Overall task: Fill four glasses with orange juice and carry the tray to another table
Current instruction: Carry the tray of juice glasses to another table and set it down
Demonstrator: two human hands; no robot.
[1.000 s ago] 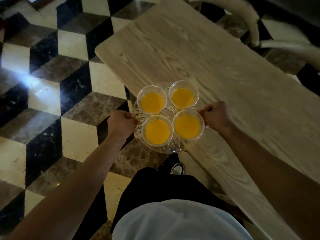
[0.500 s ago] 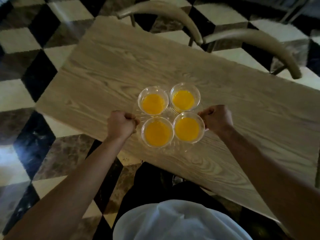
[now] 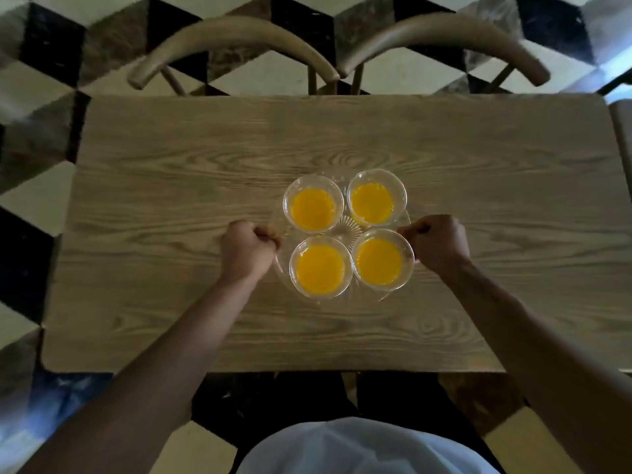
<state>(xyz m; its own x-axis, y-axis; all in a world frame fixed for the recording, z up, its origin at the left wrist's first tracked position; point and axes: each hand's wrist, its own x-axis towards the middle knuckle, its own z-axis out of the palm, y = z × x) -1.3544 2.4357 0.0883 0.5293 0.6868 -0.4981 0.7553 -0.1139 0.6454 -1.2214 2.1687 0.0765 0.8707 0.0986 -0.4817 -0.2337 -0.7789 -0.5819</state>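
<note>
A round clear glass tray (image 3: 349, 226) carries several glasses of orange juice (image 3: 313, 209), set in a square. My left hand (image 3: 246, 250) is closed on the tray's left rim and my right hand (image 3: 436, 241) is closed on its right rim. The tray is over the middle of a light wooden table (image 3: 171, 206). Whether it rests on the tabletop or hangs just above it cannot be told.
Two curved wooden chair backs (image 3: 232, 39) (image 3: 441, 35) stand at the table's far edge. Another chair edge (image 3: 620, 131) shows at the right. The floor (image 3: 30, 186) around is black, white and brown cube-patterned tile.
I have turned to face the table squarely. The tray has moved from beyond the table's edge to over its middle, still held by both hands.
</note>
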